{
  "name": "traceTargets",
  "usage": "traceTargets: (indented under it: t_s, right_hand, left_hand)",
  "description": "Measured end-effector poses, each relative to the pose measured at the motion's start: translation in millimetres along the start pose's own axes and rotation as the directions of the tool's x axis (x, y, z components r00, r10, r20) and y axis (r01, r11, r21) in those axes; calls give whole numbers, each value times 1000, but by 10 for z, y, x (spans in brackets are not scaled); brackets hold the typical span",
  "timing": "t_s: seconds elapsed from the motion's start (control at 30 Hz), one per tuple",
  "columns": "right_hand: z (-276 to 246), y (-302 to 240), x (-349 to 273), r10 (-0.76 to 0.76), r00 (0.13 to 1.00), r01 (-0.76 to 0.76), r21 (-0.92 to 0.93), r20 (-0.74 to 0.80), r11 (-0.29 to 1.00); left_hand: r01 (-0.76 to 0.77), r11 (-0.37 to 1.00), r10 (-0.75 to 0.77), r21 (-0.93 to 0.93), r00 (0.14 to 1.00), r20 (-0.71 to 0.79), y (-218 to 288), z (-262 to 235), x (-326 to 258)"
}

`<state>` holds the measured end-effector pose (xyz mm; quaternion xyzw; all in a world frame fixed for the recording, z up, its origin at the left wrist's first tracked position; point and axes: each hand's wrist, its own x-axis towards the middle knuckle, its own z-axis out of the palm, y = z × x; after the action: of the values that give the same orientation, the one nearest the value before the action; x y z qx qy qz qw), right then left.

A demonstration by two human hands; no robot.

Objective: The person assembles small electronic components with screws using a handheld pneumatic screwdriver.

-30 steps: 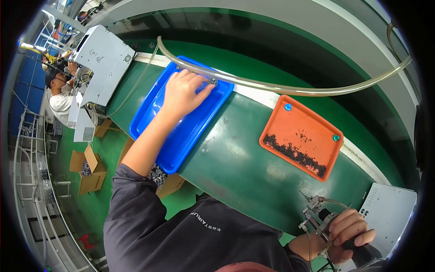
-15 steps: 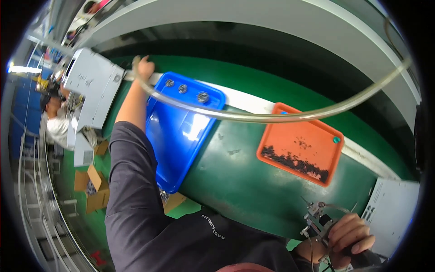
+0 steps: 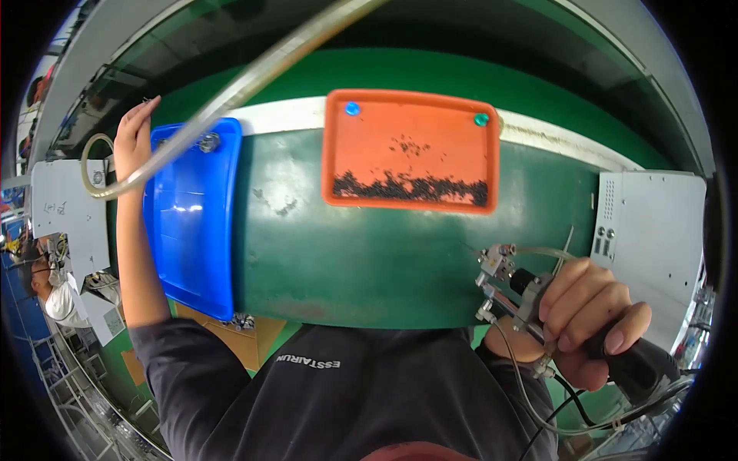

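Well, right hand [image 3: 588, 311]: wrapped around the tool, fingers curled tight about its black body.
Tool [image 3: 529, 296]: sat above the bench's near right corner, metal head turned left, a thin tip sticking out from it.
Left hand [image 3: 134, 144]: reached past the far left corner of the blue tray, fingers stretched out and drawn together; a small blurred speck showed at the fingertips, and whether they gripped it I could not tell.
Blue tray [image 3: 192, 250]: lay at the bench's left, just beside the left forearm.
Round part [image 3: 208, 142]: metallic, rested at the far end of that tray.
Orange tray [image 3: 388, 165]: lay near the middle of the bench, its far side over the white strip [image 3: 280, 117].
Dark bits [image 3: 415, 189]: banked along the orange tray's near side, with a looser scatter farther in.
Knobs: one blue [image 3: 352, 109], one green [image 3: 481, 120], in that tray's far corners.
Hose [image 3: 265, 71]: clear, crossed before the blue tray and the left wrist.
Bench [image 3: 346, 269]: green, with a grey box [image 3: 653, 253] at its right end.
Co-worker [image 3: 61, 303]: in white, at far left.
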<state>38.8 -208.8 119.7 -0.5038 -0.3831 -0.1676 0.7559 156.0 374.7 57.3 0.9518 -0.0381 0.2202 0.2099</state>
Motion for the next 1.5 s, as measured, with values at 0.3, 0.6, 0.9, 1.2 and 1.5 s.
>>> traceTargets:
  t_s: [0.3,0.6,0.9,1.2,1.5]
  right_hand:
    - [-17,-10,35,64,993,-63,-14,104,998]
    - [-83,-40,37,115,983,-108,-56,146,993]
    - [-105,-89,47,141,975,-138,-28,173,990]
    - [-47,-30,32,172,965,-180,25,196,983]
    - [-16,15,40,212,952,-218,5,222,976]
  left_hand:
    - [-326,908,403,-263,850,340,2785,681,-1542]
    - [-512,858,478,-47,761,439,3289,1159,-1547]
    - [-217,807,417,-549,868,271,3100,1304,-1455]
    - [-357,776,520,-520,829,207,3142,1386,-1447]
    - [-377,757,528,-535,834,159,3175,1409,-1504]
